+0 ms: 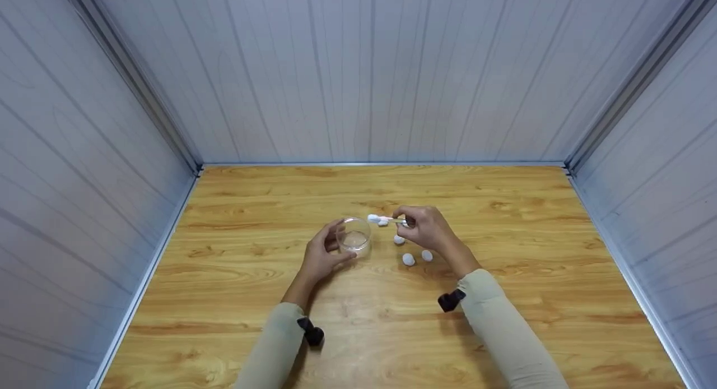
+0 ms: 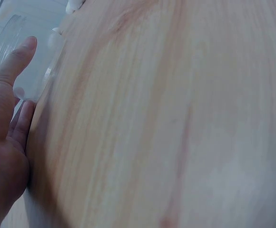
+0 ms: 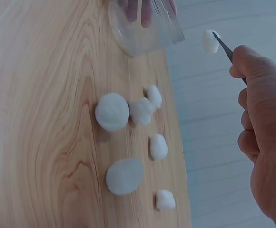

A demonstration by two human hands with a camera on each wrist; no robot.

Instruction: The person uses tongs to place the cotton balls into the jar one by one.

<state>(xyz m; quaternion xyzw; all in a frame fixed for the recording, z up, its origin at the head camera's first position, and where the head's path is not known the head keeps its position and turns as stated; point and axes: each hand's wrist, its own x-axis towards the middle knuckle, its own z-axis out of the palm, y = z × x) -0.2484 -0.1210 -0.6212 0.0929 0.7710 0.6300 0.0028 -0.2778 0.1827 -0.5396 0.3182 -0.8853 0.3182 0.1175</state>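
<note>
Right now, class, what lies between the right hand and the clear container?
In the head view: the tweezers, with a white ball at their tip, and loose white balls on the wooden table.

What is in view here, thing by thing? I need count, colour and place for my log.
clear jar: 1, transparent, on the table
loose white balls: 6, white, on the table, right of the clear jar in the head view
held white ball: 1, white, at the tip of the tweezers
tweezers: 1, dark in the right wrist view, in the right hand
table: 1, yellow-brown wood grain, between the wall panels
wall panels: 3, pale grey, left, back, right
black devices: 2, black, one at each cuff
sleeves: 2, pale, on the forearms
left hand: 1, bare, around the clear jar
right hand: 1, bare, pinching the tweezers
</note>
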